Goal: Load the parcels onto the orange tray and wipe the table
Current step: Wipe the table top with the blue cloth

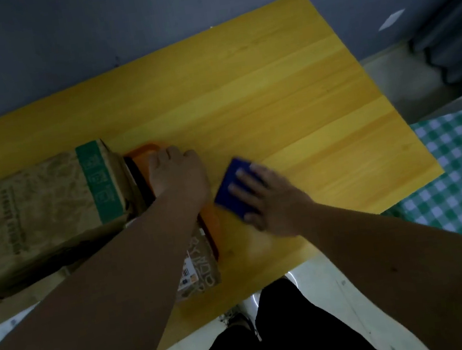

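An orange tray (143, 153) sits at the left of the yellow wooden table (287, 101). On it stands a large cardboard parcel (36, 214) with a green band. A smaller parcel (200, 268) with a shipping label lies at the tray's near end, partly under my left forearm. My left hand (177, 173) grips the tray's right rim. Just right of the tray, my right hand (272, 201) presses flat on a blue cloth (233, 188) against the tabletop.
A grey wall runs behind the table. A green and white checked cloth (461, 172) covers a surface at the right, past the table's end. My dark trousers and a shoe (238, 320) stand on the white floor below the near edge.
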